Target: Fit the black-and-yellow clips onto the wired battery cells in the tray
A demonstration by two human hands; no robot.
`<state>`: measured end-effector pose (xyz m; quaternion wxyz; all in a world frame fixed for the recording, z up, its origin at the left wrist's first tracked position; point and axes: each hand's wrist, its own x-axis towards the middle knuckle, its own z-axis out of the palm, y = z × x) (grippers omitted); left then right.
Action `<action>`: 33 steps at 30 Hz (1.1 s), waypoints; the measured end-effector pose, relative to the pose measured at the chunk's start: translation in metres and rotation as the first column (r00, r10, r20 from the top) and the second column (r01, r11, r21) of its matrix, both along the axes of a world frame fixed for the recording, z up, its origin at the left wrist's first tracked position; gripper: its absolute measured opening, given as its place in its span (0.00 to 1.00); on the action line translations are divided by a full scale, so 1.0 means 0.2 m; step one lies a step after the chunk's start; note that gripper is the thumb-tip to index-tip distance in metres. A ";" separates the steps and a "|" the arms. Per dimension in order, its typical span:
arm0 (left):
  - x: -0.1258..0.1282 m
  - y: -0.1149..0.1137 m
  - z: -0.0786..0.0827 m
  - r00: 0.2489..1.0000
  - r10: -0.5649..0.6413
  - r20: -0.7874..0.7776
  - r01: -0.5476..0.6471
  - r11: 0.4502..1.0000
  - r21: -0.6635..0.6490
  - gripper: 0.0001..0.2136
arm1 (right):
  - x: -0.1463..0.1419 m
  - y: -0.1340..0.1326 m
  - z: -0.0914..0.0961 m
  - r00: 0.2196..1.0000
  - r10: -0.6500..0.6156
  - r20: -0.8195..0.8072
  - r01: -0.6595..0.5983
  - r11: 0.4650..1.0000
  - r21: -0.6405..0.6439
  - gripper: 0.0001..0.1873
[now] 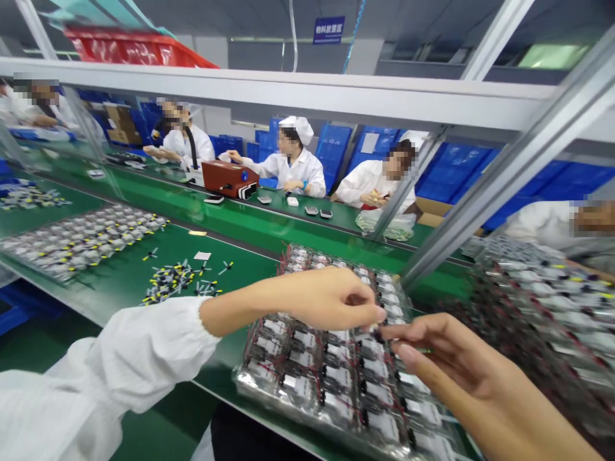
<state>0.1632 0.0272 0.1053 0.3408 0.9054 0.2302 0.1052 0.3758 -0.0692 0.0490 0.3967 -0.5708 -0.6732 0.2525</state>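
My left hand (331,298), in a white sleeve, reaches across a clear plastic tray (269,384) of small wired electronic parts and pinches with thumb and forefinger over the tray's middle. My right hand (446,358) comes in from the lower right, fingers drawn together, its fingertips meeting the left hand's at a tiny dark part (377,333). What each pinch holds is too small to make out. The tray rests on the green bench (120,282) in front of me.
A pile of small black and yellow pieces (175,282) lies to the left, beyond it another filled tray (81,240). More trays (538,288) stand at right behind a slanted metal post (480,192). Across the green conveyor, several people in white coats work beside a red machine (228,178).
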 end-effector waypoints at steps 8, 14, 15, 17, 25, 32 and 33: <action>0.42 0.13 -0.08 0.979 -0.205 0.016 0.202 0.974 0.101 0.15 | 0.21 -0.02 0.00 0.927 -0.062 -0.370 -0.010 0.982 -0.189 0.22; 0.55 0.26 -0.40 0.953 -0.250 -0.171 0.302 0.805 0.510 0.12 | 0.39 0.01 -0.14 0.860 -0.286 -0.423 0.164 0.939 -0.301 0.29; 0.55 0.27 -0.45 0.942 -0.272 -0.198 0.337 0.764 0.550 0.12 | 0.41 0.03 -0.17 0.874 -0.283 -0.396 0.176 0.943 -0.284 0.27; 0.55 0.28 -0.52 0.937 -0.275 -0.214 0.348 0.703 0.621 0.13 | 0.44 0.08 -0.23 0.917 -0.257 -0.304 0.194 0.955 -0.222 0.24; 0.55 0.28 -0.54 0.930 -0.292 -0.225 0.365 0.646 0.671 0.17 | 0.52 0.21 -0.33 0.986 -0.161 0.041 0.166 0.970 -0.176 0.21; 0.54 0.27 -0.57 0.971 -0.235 -0.045 0.224 0.828 0.513 0.11 | 0.49 0.24 -0.34 0.996 -0.081 0.045 0.089 0.974 -0.207 0.19; 0.55 0.27 -0.58 0.972 -0.234 -0.008 0.207 0.844 0.494 0.11 | 0.48 0.24 -0.34 0.996 -0.075 0.048 0.083 0.975 -0.204 0.19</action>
